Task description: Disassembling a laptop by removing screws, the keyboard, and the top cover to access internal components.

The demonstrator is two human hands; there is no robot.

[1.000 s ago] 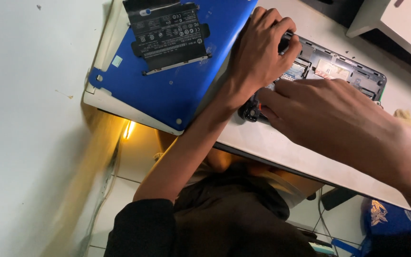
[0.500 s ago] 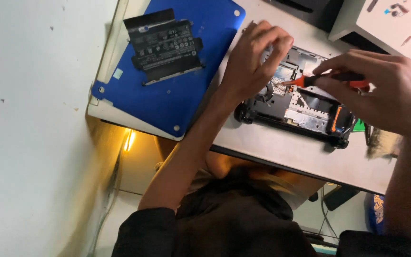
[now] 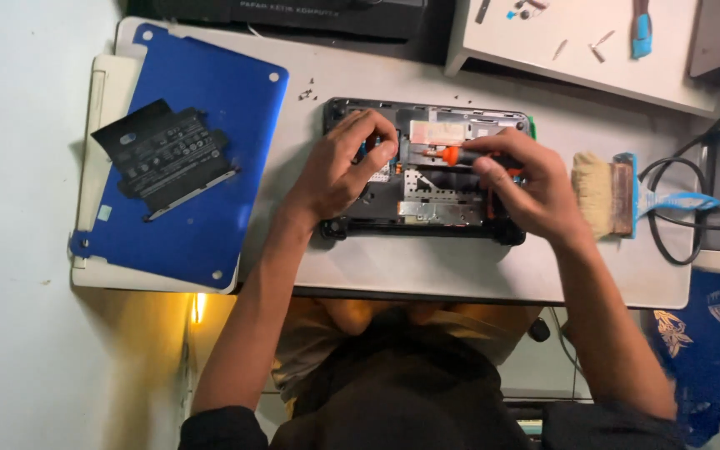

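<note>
Two hands over the opened laptop on your desk.
Your right hand (image 3: 527,187) is clamped on an orange-tipped screwdriver (image 3: 460,154), lying sideways with its tip toward your left hand (image 3: 343,167), whose fingers are pinched together on the inner parts of the opened laptop (image 3: 427,196). A black battery (image 3: 164,154) rests on a blue cover (image 3: 202,208) to the left; a brush (image 3: 606,192) lies just right.

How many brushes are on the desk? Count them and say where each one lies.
1. The brush, with pale bristles and a light blue handle, lies on the desk just right of the right hand, beside the opened laptop base. Others may be hidden out of frame.
</note>
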